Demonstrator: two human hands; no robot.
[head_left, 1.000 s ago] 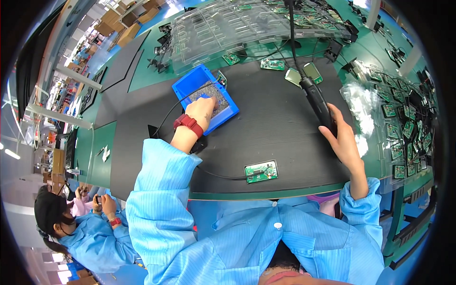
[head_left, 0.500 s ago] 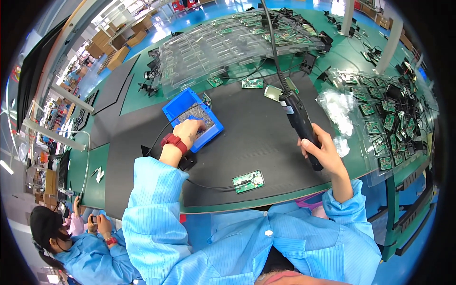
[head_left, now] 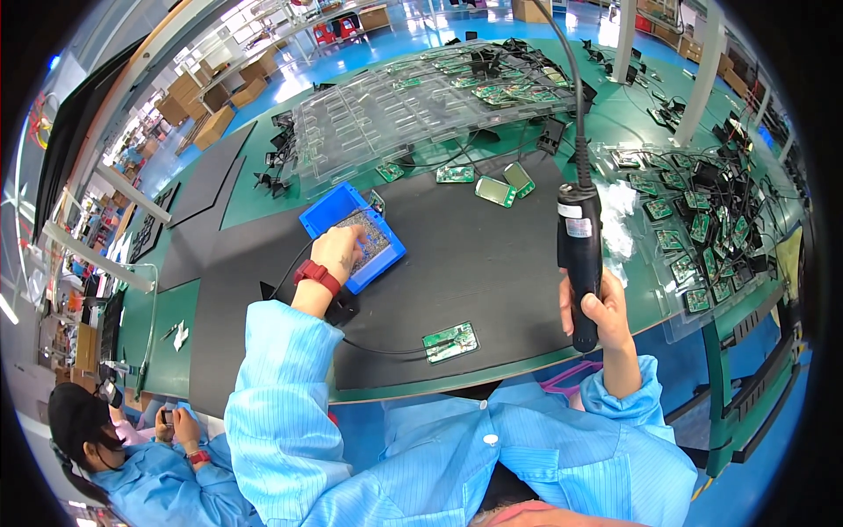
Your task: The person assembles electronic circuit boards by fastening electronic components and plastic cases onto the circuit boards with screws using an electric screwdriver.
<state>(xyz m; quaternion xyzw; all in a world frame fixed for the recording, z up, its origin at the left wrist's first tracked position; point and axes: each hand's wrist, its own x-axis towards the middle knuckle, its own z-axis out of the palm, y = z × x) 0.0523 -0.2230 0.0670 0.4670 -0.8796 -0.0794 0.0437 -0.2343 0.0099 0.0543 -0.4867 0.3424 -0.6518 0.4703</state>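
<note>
My right hand is wrapped round the lower part of a black electric screwdriver, which stands nearly upright above the mat's right side, its cord running up from the top. At the left, my left hand reaches into a blue plastic bin of small grey screws. Its fingers are bent together over the screws; whatever is between the tips is too small to make out. In front of me, near the mat's front edge, lies a green circuit board with a black cable attached. A black housing sits by my left wrist.
Two boards with screens lie farther back on the black mat. Clear plastic trays with boards and cables fill the back; more boards crowd the right beside clear plastic bags. Another person sits at lower left.
The screwdriver has swung from a leftward tilt to nearly upright, and my right hand has moved slightly nearer me. My left hand stays in the bin, its fingers more drawn together. The view has shifted slightly.
</note>
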